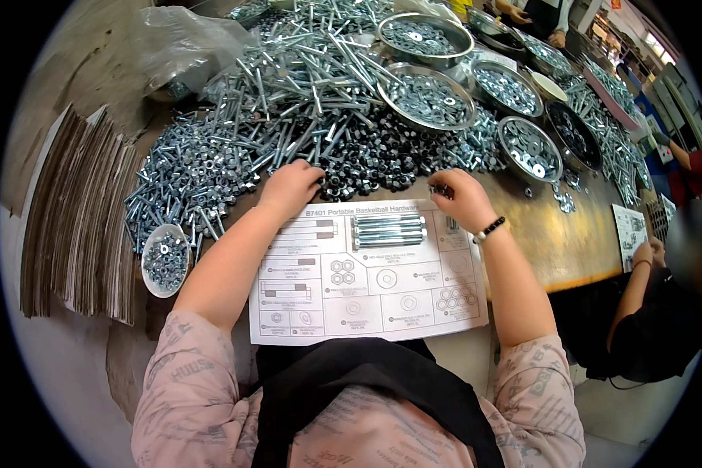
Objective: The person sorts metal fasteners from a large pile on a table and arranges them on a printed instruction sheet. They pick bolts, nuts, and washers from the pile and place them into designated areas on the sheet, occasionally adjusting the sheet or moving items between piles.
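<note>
Along the far edge of the printed sheet (370,292), the right hand (462,196) pinches small dark pieces (442,189); the left hand (291,186) reaches black nuts (382,160), its grip unclear. Bolts (388,232) lie parallel on the sheet, presumably for easy counting.

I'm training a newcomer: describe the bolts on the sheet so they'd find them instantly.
In front of the hardware heap lies a white printed sheet. On its upper middle sit several long silver bolts. Unlike the heap's jumbled bolts, they lie parallel, side by side.
</note>
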### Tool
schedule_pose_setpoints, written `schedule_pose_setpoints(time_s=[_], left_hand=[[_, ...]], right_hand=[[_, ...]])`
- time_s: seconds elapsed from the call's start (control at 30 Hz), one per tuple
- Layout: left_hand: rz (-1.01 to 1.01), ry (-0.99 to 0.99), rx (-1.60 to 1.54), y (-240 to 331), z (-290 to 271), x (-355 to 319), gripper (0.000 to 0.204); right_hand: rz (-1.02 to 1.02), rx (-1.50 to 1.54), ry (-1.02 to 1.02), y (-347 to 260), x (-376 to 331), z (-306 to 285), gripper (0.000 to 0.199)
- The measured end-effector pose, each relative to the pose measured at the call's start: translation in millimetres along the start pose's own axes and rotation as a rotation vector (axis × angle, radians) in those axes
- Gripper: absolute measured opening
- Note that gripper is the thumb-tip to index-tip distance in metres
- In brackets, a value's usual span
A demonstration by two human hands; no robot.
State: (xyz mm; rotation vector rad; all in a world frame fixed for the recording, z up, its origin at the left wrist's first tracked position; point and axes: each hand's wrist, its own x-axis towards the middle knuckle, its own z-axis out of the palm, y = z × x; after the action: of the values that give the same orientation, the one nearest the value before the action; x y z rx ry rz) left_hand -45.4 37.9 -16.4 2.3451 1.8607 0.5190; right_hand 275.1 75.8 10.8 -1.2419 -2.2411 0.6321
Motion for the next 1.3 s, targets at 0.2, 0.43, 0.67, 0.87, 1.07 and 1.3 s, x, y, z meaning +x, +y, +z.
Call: schedule_pose_setpoints(time_s=[0.2,0.43,0.67,0.87,1.07,1.3], left_hand=[[0.128,-0.042,-0.373,90,-9,-19,0.023],[0.371,-0.325,-0.266,190,26,-50,0.021],[0.292,-0.310,-0.327,190,30,-57,0.035],[0.260,-0.297,-0.430,176,34,-67,0.034],[0.315,-0.291,-0.265,177,21,-63,0.030],[0.263,-0.435,-0.256,184,18,-55,0.032]], right_hand=[[-0.044,-0.055,-0.190,-16,-84,-39,0.017],[-0.101,-0.463,-0.306,-27,-142,-29,0.019],[0.111,-0.311,-0.207,-29,-152,-40,0.027],[0.072,-0.244,-0.126,-20,-159,-30,0.026],[0.041,-0.226,-0.112,-17,-157,-23,0.024],[0.045,-0.158,-0.093,-19,-158,-20,0.019]])
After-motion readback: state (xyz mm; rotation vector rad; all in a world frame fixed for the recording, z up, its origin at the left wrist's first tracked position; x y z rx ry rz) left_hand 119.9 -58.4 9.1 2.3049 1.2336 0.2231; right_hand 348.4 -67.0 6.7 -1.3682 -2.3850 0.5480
